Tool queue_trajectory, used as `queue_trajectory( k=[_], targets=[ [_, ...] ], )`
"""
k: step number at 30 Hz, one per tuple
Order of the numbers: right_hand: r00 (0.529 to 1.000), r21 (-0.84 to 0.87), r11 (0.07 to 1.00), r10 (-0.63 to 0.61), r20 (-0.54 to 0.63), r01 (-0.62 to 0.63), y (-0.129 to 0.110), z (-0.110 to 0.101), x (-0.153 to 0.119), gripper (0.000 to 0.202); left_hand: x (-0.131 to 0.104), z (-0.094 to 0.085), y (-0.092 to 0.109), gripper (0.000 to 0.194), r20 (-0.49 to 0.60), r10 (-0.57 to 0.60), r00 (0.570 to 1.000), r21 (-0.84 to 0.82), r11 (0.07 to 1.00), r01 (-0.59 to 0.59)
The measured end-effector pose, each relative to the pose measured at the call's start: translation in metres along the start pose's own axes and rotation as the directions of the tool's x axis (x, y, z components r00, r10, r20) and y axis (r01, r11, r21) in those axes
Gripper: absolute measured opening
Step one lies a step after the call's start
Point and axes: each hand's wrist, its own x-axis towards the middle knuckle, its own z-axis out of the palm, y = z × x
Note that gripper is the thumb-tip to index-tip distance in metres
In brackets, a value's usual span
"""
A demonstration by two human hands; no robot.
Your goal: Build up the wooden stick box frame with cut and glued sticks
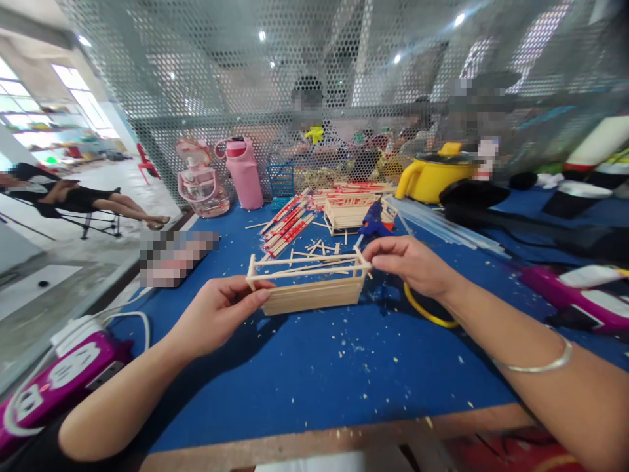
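Note:
A small box-like frame of wooden sticks (314,298) is held up in front of me, its lower side a solid wall of sticks with open rails above. My left hand (228,308) pinches its left end between thumb and fingers. At the upper right corner, the fingertips of my right hand (410,262) are closed on the frame. Behind it lie loose cut sticks (319,249) and a blue glue gun (376,219). Another stick-built piece (344,219) sits farther back, beside sticks in red-and-white wrappers (289,223).
Pink bottles (244,174) stand at the back left, and a yellow pot (437,177) at the back right. Clear glue sticks (447,226) lie on the blue tabletop (304,387). Purple power strips (63,377) flank both sides. A perforated metal screen (221,72) borders the back.

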Motion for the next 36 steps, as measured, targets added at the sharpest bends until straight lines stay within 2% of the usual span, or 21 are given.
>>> queue_trajectory(
  k=[4,7,8,10,12,14,16,18,22,24,28,32,35,36],
  targets=[
    [0.979,0.071,0.994,-0.062,-0.192,0.077,0.005,-0.024,0.005,0.032,-0.001,0.001,0.000,0.041,-0.002,-0.017,1.000,-0.015,1.000,0.017],
    [0.946,-0.173,0.984,-0.086,-0.313,0.032,0.009,-0.032,0.007,0.027,-0.002,0.000,0.002,0.035,-0.010,0.012,1.000,0.013,1.000,-0.012],
    [0.947,-0.292,0.956,-0.098,-0.306,0.004,0.010,-0.032,0.006,0.026,-0.002,0.000,0.003,0.032,-0.018,0.023,1.000,0.027,0.999,-0.022],
    [0.972,-0.510,0.859,-0.086,-0.220,-0.039,0.010,-0.027,0.006,0.024,-0.001,-0.001,0.004,0.030,-0.037,0.033,0.999,0.034,0.999,-0.031],
    [0.992,-0.670,0.738,-0.006,-0.127,-0.082,0.009,-0.021,0.005,0.022,0.001,-0.003,0.006,0.031,-0.048,-0.001,0.999,-0.031,1.000,-0.001],
    [0.988,-0.769,0.619,0.094,-0.126,-0.157,0.008,-0.017,0.004,0.020,0.002,-0.005,0.006,0.032,-0.059,-0.075,0.995,-0.165,0.984,0.064],
    [0.972,-0.809,0.540,0.159,-0.172,-0.232,0.009,-0.016,0.002,0.021,0.004,-0.009,0.006,0.033,-0.071,-0.143,0.987,-0.308,0.945,0.114],
    [0.960,-0.821,0.501,0.195,-0.203,-0.275,0.012,-0.016,0.001,0.021,0.006,-0.013,0.004,0.034,-0.094,-0.173,0.981,-0.397,0.910,0.122],
    [0.948,-0.828,0.466,0.213,-0.237,-0.312,0.017,-0.011,0.001,0.010,0.008,-0.018,0.000,0.034,-0.135,-0.182,0.974,-0.456,0.884,0.102],
    [0.941,-0.824,0.458,0.208,-0.266,-0.334,0.014,-0.009,0.002,0.011,0.008,-0.018,-0.001,0.032,-0.130,-0.175,0.976,-0.478,0.874,0.093],
    [0.943,-0.820,0.465,0.190,-0.275,-0.333,-0.011,-0.013,-0.006,0.012,0.010,-0.017,-0.001,0.029,-0.122,-0.176,0.977,-0.499,0.862,0.093],
    [0.952,-0.843,0.449,0.211,-0.221,-0.296,-0.053,-0.040,-0.037,0.010,0.010,-0.018,-0.002,0.032,-0.123,-0.170,0.978,-0.471,0.877,0.093],
    [0.933,-0.888,0.305,0.216,-0.288,-0.345,-0.074,-0.074,-0.063,0.022,0.009,-0.016,-0.002,0.036,-0.110,-0.152,0.982,-0.434,0.896,0.090],
    [0.915,-0.890,0.266,0.268,-0.300,-0.370,-0.075,-0.086,-0.071,0.025,0.009,-0.016,-0.001,0.035,-0.101,-0.149,0.984,-0.425,0.901,0.092]
  ],
)
